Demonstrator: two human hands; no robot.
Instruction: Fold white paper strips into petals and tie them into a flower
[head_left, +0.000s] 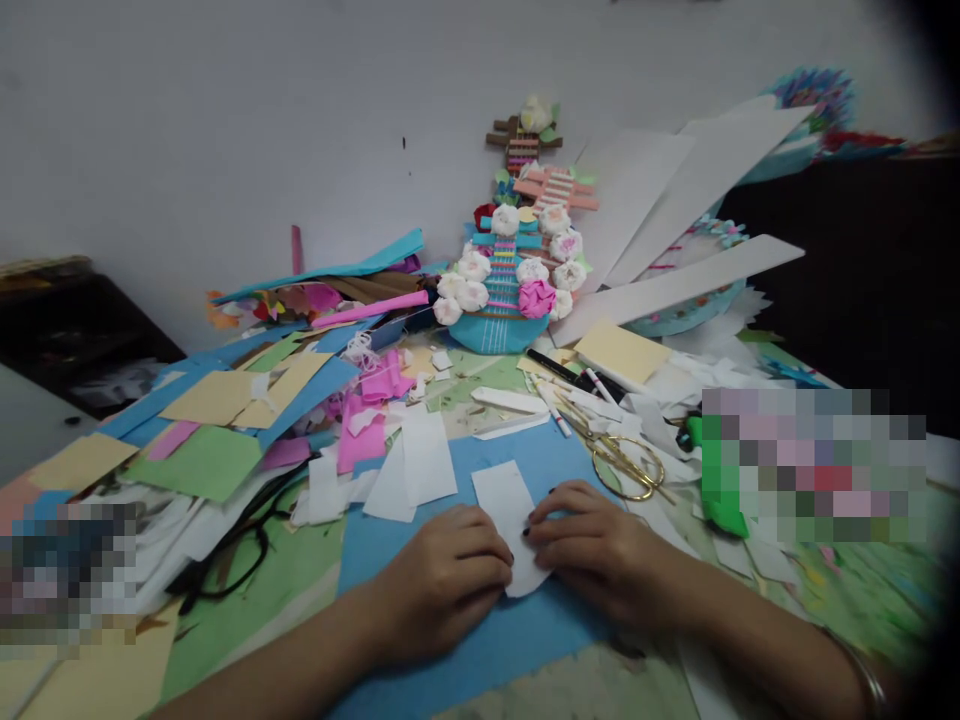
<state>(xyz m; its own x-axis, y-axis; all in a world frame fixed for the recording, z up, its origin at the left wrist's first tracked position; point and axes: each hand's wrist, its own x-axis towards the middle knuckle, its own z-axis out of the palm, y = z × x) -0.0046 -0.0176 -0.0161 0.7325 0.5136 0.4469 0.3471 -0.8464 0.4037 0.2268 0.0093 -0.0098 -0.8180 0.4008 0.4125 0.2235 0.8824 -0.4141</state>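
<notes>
A small white paper piece (502, 490) with a rounded lower end lies over a blue sheet (480, 660) in front of me. My left hand (450, 570) has its curled fingers closed on the lower left edge of that piece. From the other side, my right hand (600, 550) grips the right edge with bent fingers and dark nails. The thumbs are mostly hidden. Just left of the piece lie cut white paper strips (429, 460). Gold-handled scissors (630, 497) rest to the right, beyond my right hand.
Behind stands a blue paper guitar (499, 335) with paper flowers, against the wall. A black marker (555, 367) and a yellow paper stack (622, 352) lie right of it. Coloured sheets (206, 460) and a black cord (262, 550) cover the left. A green object (726, 510) lies at right.
</notes>
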